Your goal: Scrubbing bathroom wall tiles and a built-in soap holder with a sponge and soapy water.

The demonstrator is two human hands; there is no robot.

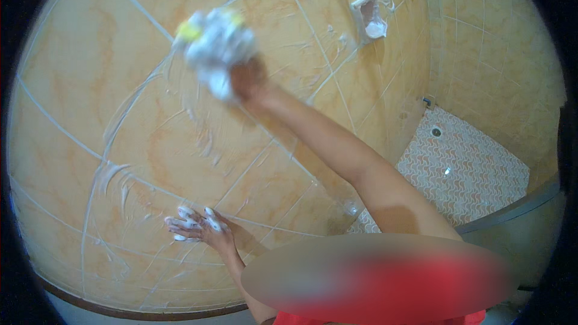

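My right hand (250, 79) is pressed around a foam-covered cloth or sponge (219, 43) against the tiled wall (149, 135). The held thing is white with suds and shows yellow patches; motion blur hides its exact kind, and most of my fingers are hidden behind it. Lower down, my left hand (198, 226) rests with spread fingers on or close to the same yellow-beige tiles, holding nothing. White foam coats its fingertips. Streaks of foam run over the tiles and grout lines around both hands.
A recessed soap holder (369, 18) with foam on it is set in the wall at upper right. Beyond my right arm lies a patterned tile floor (469, 167) with a round drain (436, 132). A grey curved ledge or frame (515, 207) borders that floor.
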